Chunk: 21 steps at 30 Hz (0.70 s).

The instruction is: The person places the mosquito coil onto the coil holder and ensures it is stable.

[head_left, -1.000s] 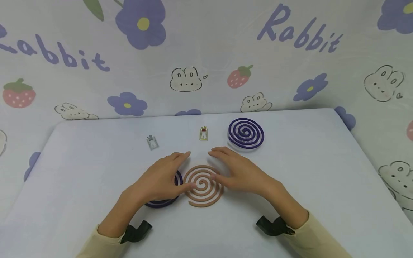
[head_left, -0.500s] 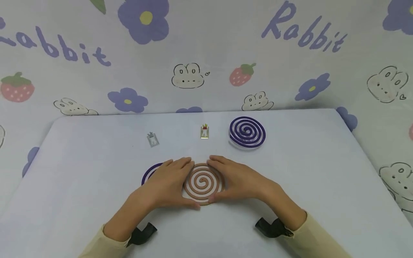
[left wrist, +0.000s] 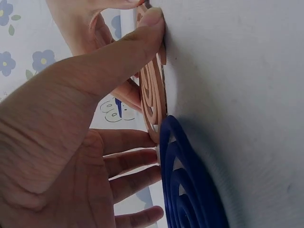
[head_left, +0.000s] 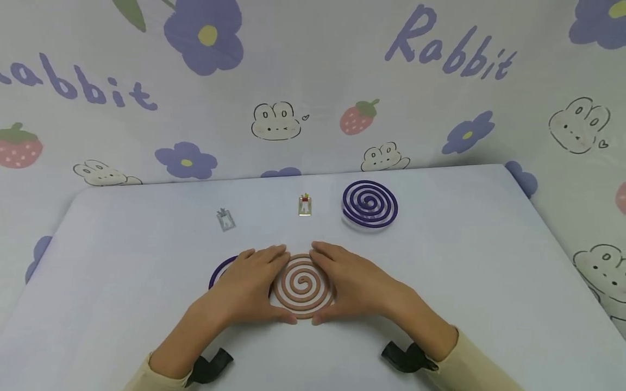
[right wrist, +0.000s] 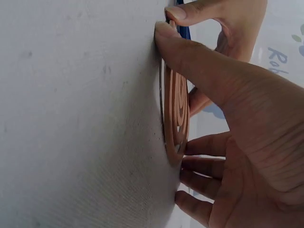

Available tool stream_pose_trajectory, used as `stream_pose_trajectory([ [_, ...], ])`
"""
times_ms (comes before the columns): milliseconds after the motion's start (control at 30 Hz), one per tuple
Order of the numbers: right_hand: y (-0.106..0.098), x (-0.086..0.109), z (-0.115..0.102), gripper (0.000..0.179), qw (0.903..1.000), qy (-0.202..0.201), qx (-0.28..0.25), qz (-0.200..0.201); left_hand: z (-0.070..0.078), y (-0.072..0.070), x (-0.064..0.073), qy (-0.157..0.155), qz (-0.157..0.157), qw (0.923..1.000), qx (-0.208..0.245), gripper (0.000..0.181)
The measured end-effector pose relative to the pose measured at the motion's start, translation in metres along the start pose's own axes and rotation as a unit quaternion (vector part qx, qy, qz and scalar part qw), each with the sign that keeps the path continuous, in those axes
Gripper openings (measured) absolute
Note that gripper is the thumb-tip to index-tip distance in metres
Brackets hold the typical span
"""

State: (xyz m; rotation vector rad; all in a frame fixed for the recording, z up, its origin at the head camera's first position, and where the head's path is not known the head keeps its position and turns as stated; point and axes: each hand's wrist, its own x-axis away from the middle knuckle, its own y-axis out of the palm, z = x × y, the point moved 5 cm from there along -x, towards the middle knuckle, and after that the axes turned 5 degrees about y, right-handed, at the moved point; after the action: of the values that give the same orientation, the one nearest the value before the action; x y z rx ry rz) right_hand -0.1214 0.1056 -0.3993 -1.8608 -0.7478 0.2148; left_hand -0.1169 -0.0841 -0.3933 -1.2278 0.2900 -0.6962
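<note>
Both hands frame a brown mosquito coil (head_left: pixel 303 281) lying at the middle front of the white table. My left hand (head_left: pixel 254 285) grips its left side, thumb at the near rim and fingers along the far left edge. Mirroring it, my right hand (head_left: pixel 359 285) holds the right side, its thumb close to the left thumb. In the left wrist view a dark blue mosquito coil (left wrist: pixel 192 159) lies right beside the brown one, by the left fingers. From the head view the left hand covers most of that blue coil. In the right wrist view the brown coil (right wrist: pixel 169 109) shows edge-on.
Another dark purple-blue coil (head_left: pixel 370 203) sits at the back right of the table. A gold-coloured metal coil stand (head_left: pixel 305 199) lies at back centre, and a silver one (head_left: pixel 226 219) left of it. Behind rises a rabbit-print cloth (head_left: pixel 303 65).
Both hands have come down and closed in around the brown coil, thumbs moving from over it to its near rim. The coil stays about where it was.
</note>
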Motion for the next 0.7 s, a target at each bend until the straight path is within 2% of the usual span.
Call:
stream_pose_trajectory([
  [167, 0.0003, -0.0021, -0.0017, 0.117, 0.9999, -0.003, 0.014, 0.003, -0.002, 0.001, 0.0017, -0.007, -0.004, 1.0, 0.005, 0.112],
  [433, 0.0008, -0.0021, -0.0026, 0.114, 0.9997, -0.01, 0.021, 0.005, -0.0001, 0.0015, 0.0038, 0.001, -0.002, 1.0, -0.007, 0.112],
  [700, -0.0037, -0.0063, -0.0008, 0.114, 0.9995, -0.017, -0.026, 0.008, 0.0011, 0.0003, 0.0034, 0.009, 0.009, 0.9998, -0.015, 0.116],
])
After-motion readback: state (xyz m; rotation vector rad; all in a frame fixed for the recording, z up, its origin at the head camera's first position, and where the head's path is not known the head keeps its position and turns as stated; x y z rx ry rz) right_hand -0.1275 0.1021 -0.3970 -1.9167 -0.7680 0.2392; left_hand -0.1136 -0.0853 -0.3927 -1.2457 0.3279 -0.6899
